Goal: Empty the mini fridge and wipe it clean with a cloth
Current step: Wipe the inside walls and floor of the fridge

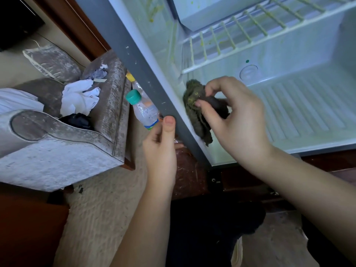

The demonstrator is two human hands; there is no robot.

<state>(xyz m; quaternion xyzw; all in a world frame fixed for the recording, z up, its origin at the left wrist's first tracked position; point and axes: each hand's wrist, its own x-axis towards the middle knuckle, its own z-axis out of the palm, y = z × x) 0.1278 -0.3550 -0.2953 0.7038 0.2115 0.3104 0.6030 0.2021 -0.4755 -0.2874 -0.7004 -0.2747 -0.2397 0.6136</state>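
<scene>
The cloth [196, 110] is a dark, limp rag. It looks light and soft enough to fold into any corner, with nothing stiff to push against, so it probably works best bunched into a pad with the fingertips behind it rather than held by a loose edge. Yellow-green residue already shows on its upper folds, and turning a cleaner face outward would likely stop that grime being spread about. It lies against the left inner wall of the mini fridge [134, 54], low down near the front edge and just below the front-left corner of the wire shelf [240, 35], with its lower tail hanging free. The right hand [237, 120] reaches in from the front with the wrist bent and the thumb and curled fingers pinching the bunched cloth, pressing it sideways onto the wall. The left hand [161, 143] grips the fridge's grey front edge from outside. Its thumb lies flat on the face and its fingers wrap behind, which I judge to be bracing the light cabinet against the push. The ribbed floor [298, 112] holds nothing, while green smears [154, 10] mark the upper wall and shelf bars. A plastic bottle [142, 108] stands just outside the left edge.
</scene>
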